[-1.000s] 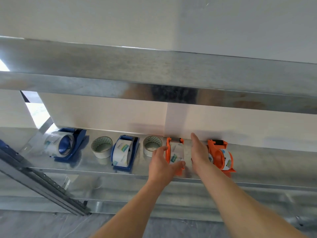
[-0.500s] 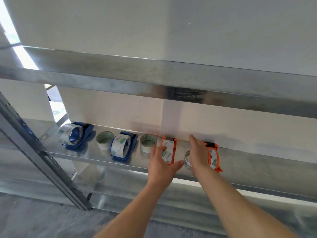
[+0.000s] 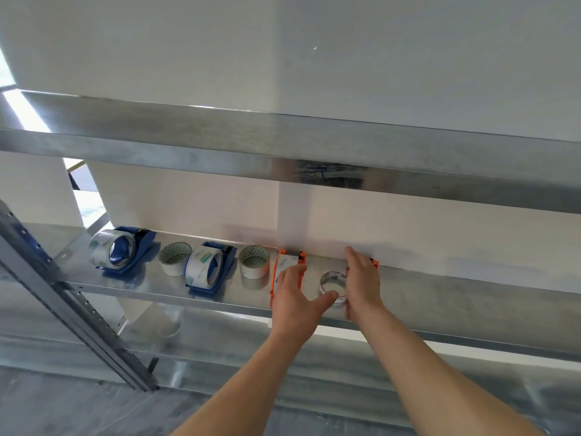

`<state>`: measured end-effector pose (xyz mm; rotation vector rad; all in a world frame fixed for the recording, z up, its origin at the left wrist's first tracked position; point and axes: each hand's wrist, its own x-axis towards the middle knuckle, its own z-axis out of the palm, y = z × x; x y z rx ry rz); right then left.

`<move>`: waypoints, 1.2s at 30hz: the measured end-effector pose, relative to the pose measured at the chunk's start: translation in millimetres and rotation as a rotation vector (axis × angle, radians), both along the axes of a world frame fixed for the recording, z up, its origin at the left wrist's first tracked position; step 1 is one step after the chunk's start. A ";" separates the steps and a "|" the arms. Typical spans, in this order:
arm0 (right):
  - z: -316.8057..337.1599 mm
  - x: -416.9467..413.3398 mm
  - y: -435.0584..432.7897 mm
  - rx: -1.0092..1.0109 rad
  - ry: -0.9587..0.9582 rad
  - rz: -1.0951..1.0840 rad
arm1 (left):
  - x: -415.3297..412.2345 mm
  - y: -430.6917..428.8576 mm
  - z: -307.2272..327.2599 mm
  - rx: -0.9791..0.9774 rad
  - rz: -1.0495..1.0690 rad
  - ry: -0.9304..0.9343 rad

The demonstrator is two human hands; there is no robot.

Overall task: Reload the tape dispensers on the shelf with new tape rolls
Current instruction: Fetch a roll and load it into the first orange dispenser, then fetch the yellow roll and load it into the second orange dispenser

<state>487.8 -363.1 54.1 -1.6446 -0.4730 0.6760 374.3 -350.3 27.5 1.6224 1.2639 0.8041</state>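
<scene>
Both arms extended forward; left hand (image 3: 292, 297) loosely spread, right hand (image 3: 361, 280) flat, fingers straight.

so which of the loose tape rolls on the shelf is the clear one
The clear roll between the two hands, right of the orange dispenser. You can see the shelf through it; the two loose rolls further left are opaque whitish.

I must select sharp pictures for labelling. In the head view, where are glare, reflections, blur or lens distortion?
Head view: bright window glare at the far left edge; the upper shelf beam carries a dark mirrored reflection; the right hand is slightly motion-blurred, and the clear tape roll beside it is soft; the blue dispensers are sharp; wide-angle distortion tilts the left upright.
</scene>
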 end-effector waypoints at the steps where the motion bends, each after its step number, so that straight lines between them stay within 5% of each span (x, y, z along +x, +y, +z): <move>1: 0.8 0.5 0.1 -0.005 -0.014 -0.012 | 2.0 0.2 0.6 -0.001 -0.012 -0.006; 24: -3.8 36.6 -45.0 0.024 -0.083 -0.299 | 36.1 2.7 12.0 0.010 -0.276 -0.051; 36: -6.8 85.4 -100.2 0.142 0.041 -0.449 | 85.3 -34.9 13.3 0.038 -0.381 -0.040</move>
